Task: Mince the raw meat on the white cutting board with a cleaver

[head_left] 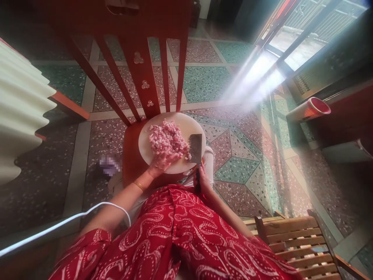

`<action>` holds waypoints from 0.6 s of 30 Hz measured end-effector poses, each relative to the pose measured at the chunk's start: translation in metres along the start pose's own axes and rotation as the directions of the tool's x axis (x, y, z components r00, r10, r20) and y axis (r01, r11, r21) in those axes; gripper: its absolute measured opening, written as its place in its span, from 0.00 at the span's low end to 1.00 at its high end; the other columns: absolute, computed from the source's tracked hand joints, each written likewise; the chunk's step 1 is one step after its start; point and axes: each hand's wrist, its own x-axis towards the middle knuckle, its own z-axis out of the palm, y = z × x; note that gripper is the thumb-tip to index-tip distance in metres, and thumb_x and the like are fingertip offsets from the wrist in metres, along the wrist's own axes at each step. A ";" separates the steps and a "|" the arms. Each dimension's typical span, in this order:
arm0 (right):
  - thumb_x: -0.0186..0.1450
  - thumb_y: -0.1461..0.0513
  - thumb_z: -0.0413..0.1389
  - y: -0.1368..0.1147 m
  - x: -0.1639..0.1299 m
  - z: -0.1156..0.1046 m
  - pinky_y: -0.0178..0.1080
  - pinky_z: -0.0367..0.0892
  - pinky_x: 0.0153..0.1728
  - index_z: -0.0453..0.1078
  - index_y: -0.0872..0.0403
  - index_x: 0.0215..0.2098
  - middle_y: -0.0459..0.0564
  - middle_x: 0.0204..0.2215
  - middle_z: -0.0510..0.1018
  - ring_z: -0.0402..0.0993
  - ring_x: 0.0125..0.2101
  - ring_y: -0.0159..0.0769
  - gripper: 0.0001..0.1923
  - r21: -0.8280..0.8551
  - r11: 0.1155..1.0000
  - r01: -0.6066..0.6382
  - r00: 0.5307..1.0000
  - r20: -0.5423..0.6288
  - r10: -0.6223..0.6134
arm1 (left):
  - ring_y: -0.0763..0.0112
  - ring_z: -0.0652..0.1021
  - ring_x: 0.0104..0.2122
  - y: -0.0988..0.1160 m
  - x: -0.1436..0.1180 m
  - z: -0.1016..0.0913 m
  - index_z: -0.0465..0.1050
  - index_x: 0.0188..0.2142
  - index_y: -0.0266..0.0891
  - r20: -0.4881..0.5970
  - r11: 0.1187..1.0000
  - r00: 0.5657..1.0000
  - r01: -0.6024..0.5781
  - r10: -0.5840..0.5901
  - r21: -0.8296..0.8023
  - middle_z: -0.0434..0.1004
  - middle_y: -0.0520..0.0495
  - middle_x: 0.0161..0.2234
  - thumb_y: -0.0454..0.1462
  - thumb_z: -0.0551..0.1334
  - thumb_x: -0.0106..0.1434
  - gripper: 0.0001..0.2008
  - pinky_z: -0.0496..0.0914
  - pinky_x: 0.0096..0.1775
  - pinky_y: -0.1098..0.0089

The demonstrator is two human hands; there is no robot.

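Down below the camera, a round white board (190, 124) lies on the seat of a red wooden chair (145, 58), and a heap of pink minced meat (167, 138) sits on the board, filling its middle and left part. The left hand (161, 162) rests at the near edge of the heap, fingers spread and touching the meat; whether it clutches any cannot be told. A thin gold bangle (138, 186) circles that wrist. The right hand (202, 181) has its grip closed around the dark handle of a cleaver (196, 147), whose broad grey blade stands on the board just right of the meat, edge toward the heap.

Red cloth with white swirls (180, 237) covers the person's lap at the bottom of the view. A white cable (58, 225) curves across the lower left, passing by the left forearm. The floor (233, 132) is patterned terrazzo in green and reddish panels, with sunlight streaming in from the upper right. A slatted wooden chair (294, 241) stands at lower right, and a red-rimmed tube (313, 109) lies by the wall at right. A cream corrugated sheet (20, 109) fills the left edge.
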 end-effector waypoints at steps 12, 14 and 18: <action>0.67 0.51 0.47 -0.043 0.051 0.067 0.34 0.72 0.28 0.57 0.52 0.65 0.46 0.27 0.79 0.75 0.25 0.33 0.30 -0.426 0.806 0.411 0.912 0.197 -0.361 | 0.57 0.73 0.44 -0.024 0.082 -0.025 0.71 0.48 0.41 -0.241 0.988 0.961 0.110 -0.133 -0.107 0.73 0.39 0.45 0.41 0.57 0.63 0.15 0.66 0.50 0.56; 0.68 0.55 0.47 -0.055 0.061 0.069 0.37 0.71 0.43 0.61 0.49 0.63 0.50 0.44 0.80 0.77 0.42 0.37 0.26 -0.570 0.638 0.518 0.852 0.276 -0.445 | 0.58 0.74 0.43 -0.036 0.084 -0.030 0.70 0.48 0.40 -0.334 0.973 0.918 0.170 -0.215 -0.158 0.74 0.41 0.42 0.42 0.56 0.64 0.15 0.67 0.49 0.57; 0.69 0.60 0.46 -0.070 0.066 0.070 0.44 0.68 0.49 0.61 0.47 0.62 0.50 0.49 0.78 0.76 0.46 0.42 0.24 -0.761 0.404 0.507 0.857 0.395 -0.332 | 0.56 0.75 0.44 -0.058 0.073 -0.023 0.73 0.42 0.39 -0.406 0.931 0.838 0.316 -0.364 -0.182 0.76 0.40 0.42 0.39 0.55 0.63 0.12 0.68 0.48 0.57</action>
